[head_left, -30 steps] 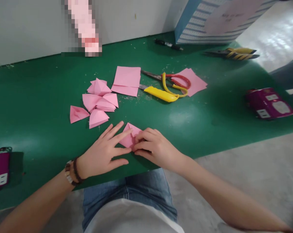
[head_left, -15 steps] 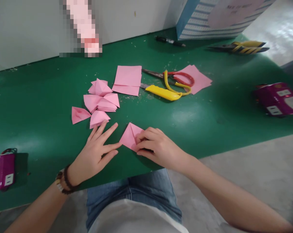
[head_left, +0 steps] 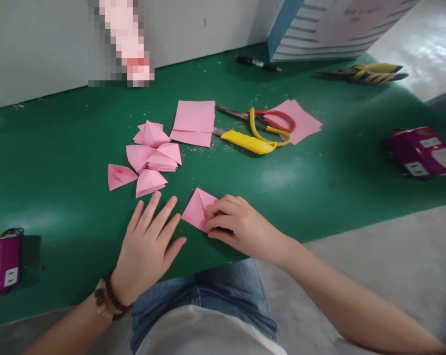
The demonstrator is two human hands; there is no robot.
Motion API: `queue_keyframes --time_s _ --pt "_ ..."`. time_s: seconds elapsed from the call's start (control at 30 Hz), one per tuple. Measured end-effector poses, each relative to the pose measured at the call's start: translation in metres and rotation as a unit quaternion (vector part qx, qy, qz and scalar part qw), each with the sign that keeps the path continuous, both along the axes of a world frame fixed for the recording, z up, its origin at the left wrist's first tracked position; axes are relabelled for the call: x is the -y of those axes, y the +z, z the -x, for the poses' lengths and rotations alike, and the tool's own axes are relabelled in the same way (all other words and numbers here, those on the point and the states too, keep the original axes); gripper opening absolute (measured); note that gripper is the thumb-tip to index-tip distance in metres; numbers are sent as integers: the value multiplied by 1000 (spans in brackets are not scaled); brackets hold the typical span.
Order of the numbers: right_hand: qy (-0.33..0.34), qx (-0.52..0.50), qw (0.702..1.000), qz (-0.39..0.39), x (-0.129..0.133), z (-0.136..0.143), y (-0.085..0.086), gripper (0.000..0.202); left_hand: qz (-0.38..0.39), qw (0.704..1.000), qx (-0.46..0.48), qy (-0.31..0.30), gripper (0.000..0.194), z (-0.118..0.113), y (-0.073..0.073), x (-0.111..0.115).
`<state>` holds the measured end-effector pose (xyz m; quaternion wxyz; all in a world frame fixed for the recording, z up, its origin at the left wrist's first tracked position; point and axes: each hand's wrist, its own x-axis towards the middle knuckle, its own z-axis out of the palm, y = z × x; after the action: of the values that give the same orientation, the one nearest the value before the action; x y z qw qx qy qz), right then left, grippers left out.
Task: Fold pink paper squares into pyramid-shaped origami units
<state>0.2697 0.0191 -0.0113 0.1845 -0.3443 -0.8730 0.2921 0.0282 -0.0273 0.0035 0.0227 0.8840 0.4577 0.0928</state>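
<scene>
A small pink paper square (head_left: pixel 195 211) with a diagonal crease or flap lies near the front edge of the green table. My right hand (head_left: pixel 232 221) pinches its right corner, the fingertips hiding that side. Just left of the paper, my left hand (head_left: pixel 149 239) rests with its fingers spread and nothing in them; one fingertip is close to the paper's left corner. Beyond the left hand sit several folded pink paper pieces (head_left: pixel 154 157) in a loose cluster. A folded pink piece (head_left: pixel 120 176) lies at the cluster's left.
Pink sheets (head_left: pixel 193 116) lie in a stack behind a yellow-handled cutter (head_left: pixel 248 143) and red-and-yellow scissors (head_left: pixel 278 121). More pink paper (head_left: pixel 300 121) is at their right. A pen (head_left: pixel 258 63), pliers (head_left: pixel 371 72), two purple boxes (head_left: pixel 426 152) and a striped box (head_left: pixel 330 29) stand around.
My left hand has drawn back slightly toward me from the folded pieces and the paper's left corner. My right hand keeps its pinch on the paper, which has hardly moved.
</scene>
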Motion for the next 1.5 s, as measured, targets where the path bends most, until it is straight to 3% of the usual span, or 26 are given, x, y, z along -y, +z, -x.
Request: queue_keyframes --time_s 0.1,0.3,0.4,0.47,0.53,0.73,0.93,1.07,1.3,1.4,1.5 --pt "-3 -4 1000 0 1 1 -1 10 21 999 2 -31 37 -4 -1 2" --pt "4 -30 999 -36 5 -1 0 12 43 994 94 40 29 -10 0 -14" --pt "-54 -78 992 -85 6 -9 3 11 83 988 120 42 17 -17 3 -30" --pt "-112 -52 985 -120 4 -14 3 17 104 987 114 43 17 -22 4 -39" --pt "-129 8 981 -147 0 -16 2 26 119 985 117 41 23 -26 3 -44" --pt "-58 117 956 -263 -17 -8 0 26 139 975 166 41 31 -26 -5 -42" --pt "46 157 920 -357 -35 0 6 26 162 962 216 47 14 -24 -5 -41" --pt "110 129 921 -351 -44 3 9 29 183 947 255 65 12 -22 -3 -44" --pt "129 127 918 -353 -59 6 10 29 191 925 323 61 11 -19 -1 -42" --pt "75 67 945 -312 -62 11 7 26 167 931 324 26 16 -21 3 -38" --pt "-55 -45 977 -201 -61 17 6 14 136 937 323 -9 22 -23 7 -36"
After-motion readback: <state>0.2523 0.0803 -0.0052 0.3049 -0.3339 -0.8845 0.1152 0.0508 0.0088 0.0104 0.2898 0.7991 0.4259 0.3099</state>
